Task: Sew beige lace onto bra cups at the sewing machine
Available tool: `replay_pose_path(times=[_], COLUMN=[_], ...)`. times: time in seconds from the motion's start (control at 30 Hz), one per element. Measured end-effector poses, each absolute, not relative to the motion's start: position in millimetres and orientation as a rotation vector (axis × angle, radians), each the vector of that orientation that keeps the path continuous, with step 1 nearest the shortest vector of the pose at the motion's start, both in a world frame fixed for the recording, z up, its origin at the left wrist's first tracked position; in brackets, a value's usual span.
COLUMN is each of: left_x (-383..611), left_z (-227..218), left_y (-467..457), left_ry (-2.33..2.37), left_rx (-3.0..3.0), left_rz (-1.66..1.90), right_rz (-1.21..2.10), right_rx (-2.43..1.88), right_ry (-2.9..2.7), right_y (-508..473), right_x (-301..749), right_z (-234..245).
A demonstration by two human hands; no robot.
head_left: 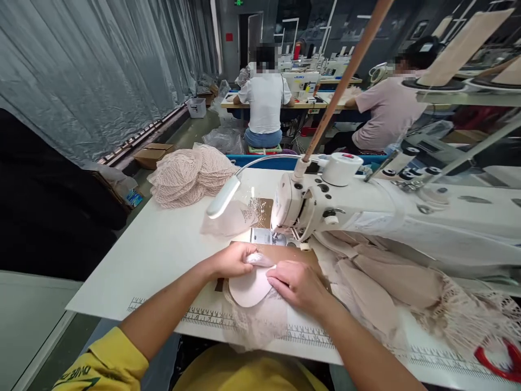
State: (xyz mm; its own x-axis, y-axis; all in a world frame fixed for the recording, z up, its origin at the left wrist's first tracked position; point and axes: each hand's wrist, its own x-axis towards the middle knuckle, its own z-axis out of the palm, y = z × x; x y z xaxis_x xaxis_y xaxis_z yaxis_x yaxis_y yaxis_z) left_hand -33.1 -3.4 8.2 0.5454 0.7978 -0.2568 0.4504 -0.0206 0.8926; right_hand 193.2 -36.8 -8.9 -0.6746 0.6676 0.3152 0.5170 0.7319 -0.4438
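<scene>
A smooth white rounded pad (249, 290) lies between the two bare hands, over the near edge of a flat brown sheet (295, 254) on a glossy white tabletop (171, 260). The left hand (234, 262) is at the pad's upper left, its thumb and fingers closed in a pinch at the pad's upper edge, beside a folded whitish flap (259, 259). The right hand (296, 279) is at the pad's right side, its fingers bent and drawn together, pinching the right edge; the underside of this grip is hidden. Most of the pad's rounded lower part shows below and between the hands. Sheer pale-pink lace fabric (258, 328) spreads under the pad and reaches across the black-marked ruler scale (203, 316) along the table's near side.

Just beyond the hands stands a white industrial sewing machine (321, 201), its needle area near the fingertips, with a slim white lamp (223, 196) beside it. A layered stack of pale-pink lace pieces (183, 176) sits at the far left corner; smooth beige cup-shaped pieces (399, 279) lie to the right of the right hand, well short of a red-handled tool (494, 361).
</scene>
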Motion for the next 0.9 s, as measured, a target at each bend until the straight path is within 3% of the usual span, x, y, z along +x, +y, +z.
replay_pose_path(times=[0.2, 0.6, 0.77, 0.9], left_x=[-50.4, -20.1, -25.1, -12.2], left_z=[7.2, 14.7, 35.2, 26.2], left_y=[22.8, 40.7, 19.8, -7.2], left_ry=[1.22, 1.196, 1.305, 1.12], left_rx=[1.738, 2.082, 2.317, 2.629], left_rz=[0.458, 0.436, 0.544, 0.399], right_rz=[0.453, 0.166, 0.131, 0.115], right_rx=[-1.053, -1.26, -1.262, -1.293], right_ry=[-2.48, -2.412, -2.385, -2.395], right_y=[-37.8, -30.2, -31.3, -31.5], right_x=[190.3, 187.1, 185.8, 186.9], right_z=[-12.4, -18.7, -21.5, -19.3])
